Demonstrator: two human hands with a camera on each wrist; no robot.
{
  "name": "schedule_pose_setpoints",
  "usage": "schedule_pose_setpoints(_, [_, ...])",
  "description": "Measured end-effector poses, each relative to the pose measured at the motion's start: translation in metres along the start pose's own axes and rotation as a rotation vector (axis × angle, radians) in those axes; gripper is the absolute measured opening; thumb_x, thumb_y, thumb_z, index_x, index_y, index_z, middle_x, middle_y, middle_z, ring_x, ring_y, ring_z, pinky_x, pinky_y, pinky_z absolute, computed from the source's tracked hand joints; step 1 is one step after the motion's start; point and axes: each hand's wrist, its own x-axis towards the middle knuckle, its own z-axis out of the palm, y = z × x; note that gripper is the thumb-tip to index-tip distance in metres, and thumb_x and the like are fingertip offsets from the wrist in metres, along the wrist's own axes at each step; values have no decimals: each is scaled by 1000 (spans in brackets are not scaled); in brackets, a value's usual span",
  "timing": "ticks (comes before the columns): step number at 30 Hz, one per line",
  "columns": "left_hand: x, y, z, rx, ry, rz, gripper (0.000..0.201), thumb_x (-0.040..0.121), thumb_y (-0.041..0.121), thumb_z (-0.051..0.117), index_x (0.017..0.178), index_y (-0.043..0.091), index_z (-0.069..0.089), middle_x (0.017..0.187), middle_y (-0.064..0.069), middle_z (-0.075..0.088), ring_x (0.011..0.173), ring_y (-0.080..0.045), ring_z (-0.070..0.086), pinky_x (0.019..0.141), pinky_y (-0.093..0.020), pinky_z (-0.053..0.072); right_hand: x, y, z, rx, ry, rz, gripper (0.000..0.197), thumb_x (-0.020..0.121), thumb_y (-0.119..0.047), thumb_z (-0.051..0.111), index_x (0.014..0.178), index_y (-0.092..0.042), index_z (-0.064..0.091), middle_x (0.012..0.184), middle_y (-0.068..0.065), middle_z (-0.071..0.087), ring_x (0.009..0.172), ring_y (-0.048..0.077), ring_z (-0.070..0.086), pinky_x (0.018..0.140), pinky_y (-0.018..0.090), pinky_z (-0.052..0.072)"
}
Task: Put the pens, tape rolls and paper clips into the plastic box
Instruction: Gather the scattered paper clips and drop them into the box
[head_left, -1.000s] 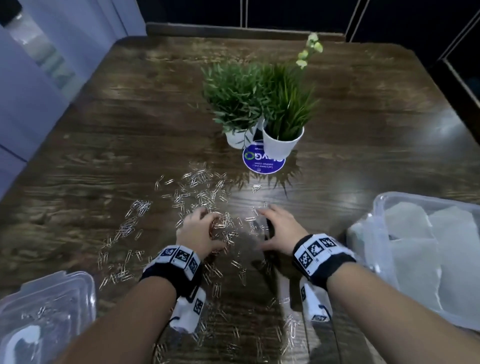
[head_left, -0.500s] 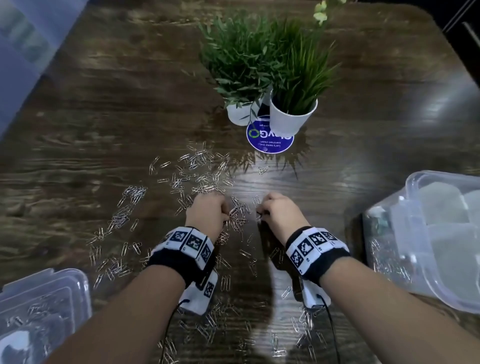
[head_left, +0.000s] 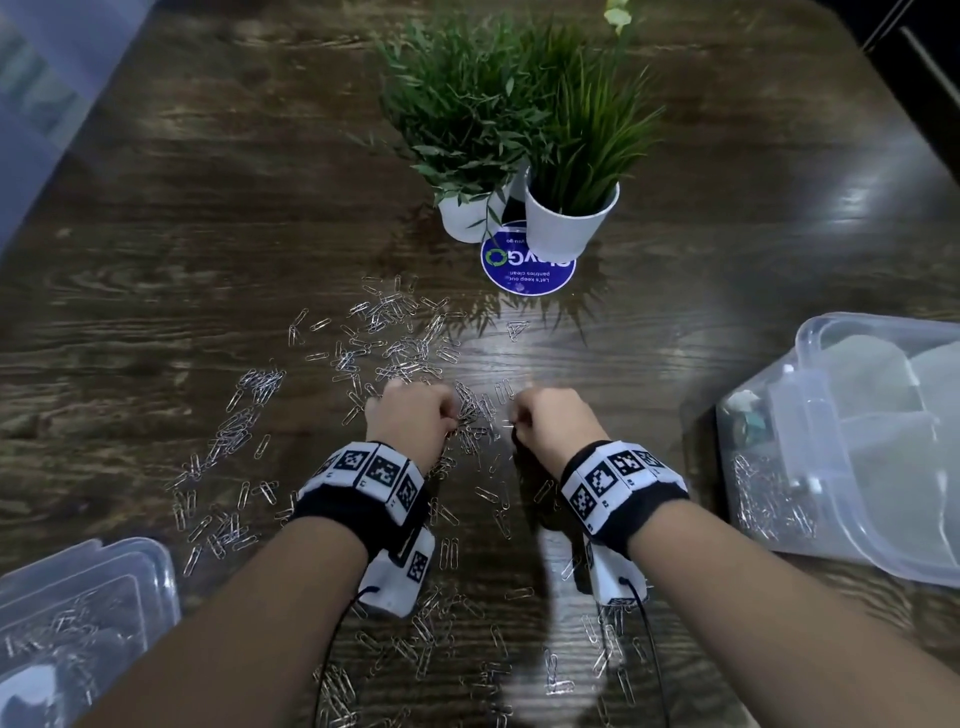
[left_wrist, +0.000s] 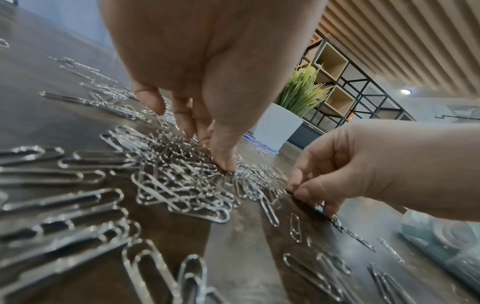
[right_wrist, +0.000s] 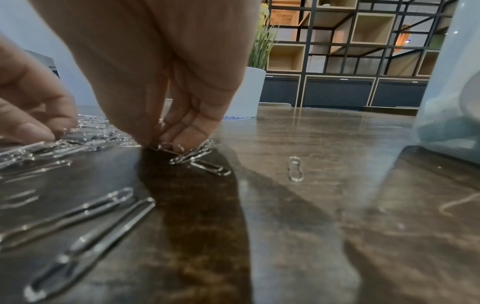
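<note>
Paper clips (head_left: 395, 338) scattered flat, long axes every direction, both hands' fingers (right_wrist: 179, 142) pinching some.

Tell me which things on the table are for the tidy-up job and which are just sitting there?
For the job: paper clips scattered on the table, plastic box, left hand and right hand gathering clips.

Just sitting there: two potted plants, blue round sticker, lid at the near left.

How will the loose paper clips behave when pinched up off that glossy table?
The paper clips are thin wire lying flat on the glossy table, so probably slippery to pinch. Heaped and overlapping, they likely tangle and lift in clumps. The right hand pinches only a few.
</note>
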Motion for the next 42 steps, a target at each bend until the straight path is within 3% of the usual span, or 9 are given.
schedule_pose_setpoints(6, [-14,0,-4,-43,128,79,8,87,41,62,84,34,63,93,17,66,106,-15,43,83,-32,27,-21,9,-5,101,65,-57,21,93,-11,55,105,-13,71,106,6,71,100,23,64,85,25,45])
schedule_pose_setpoints(11, [-38,19,-23,-205,18,106,16,87,29,65,73,32,57,77,14,59,84,-12,56,81,-32,46,-74,15,-39,275,235,-113,19,90,-7,62,100,-14,76,101,0,73,97,15,65,79,7,35])
schedule_pose_setpoints(18, [-85,100,-54,-318,110,240,4,80,21,74,80,20,70,82,6,68,79,-12,58,73,-22,42,-169,78,-116,482,526,-119,18,83,0,69,81,-18,71,71,-13,62,62,-8,58,66,1,41])
schedule_pose_setpoints(21, [-101,141,-58,-346,134,313,3,78,16,74,80,16,72,78,5,65,76,-10,54,67,-15,32,-186,120,-131,536,549,7,24,85,2,69,75,-21,68,69,-11,63,56,0,56,61,8,45])
schedule_pose_setpoints(24, [-110,178,-55,-376,141,375,4,79,14,74,82,13,72,76,8,59,75,-7,50,64,-9,28,-189,145,-131,474,435,95,13,87,-2,68,88,-14,73,82,-4,68,78,12,62,77,21,51])
schedule_pose_setpoints(28, [-116,223,-45,-386,112,460,3,81,16,72,83,14,72,76,11,58,77,-7,51,68,-6,33,-195,160,-141,477,423,88,13,92,-11,64,102,-12,71,85,-1,66,77,21,63,65,18,51])
schedule_pose_setpoints(31, [-118,255,-36,-384,84,539,6,82,16,70,86,13,73,84,3,65,85,-14,57,79,-19,40,-204,174,-151,469,510,70,8,94,-20,60,92,-21,68,83,2,71,77,25,68,74,34,55])
schedule_pose_setpoints(38, [-117,283,-8,48,29,567,26,97,38,46,114,37,65,129,16,50,129,-14,28,104,-39,25,-225,191,-158,437,541,0,14,95,-26,60,86,-19,69,81,-6,71,78,8,63,64,7,40])
schedule_pose_setpoints(42, [-118,267,-9,-67,-40,561,27,96,39,48,114,30,66,136,17,44,139,-10,17,111,-41,16,-224,175,-156,539,517,-74,10,94,-26,61,88,-23,68,83,-8,71,82,5,65,76,17,48])
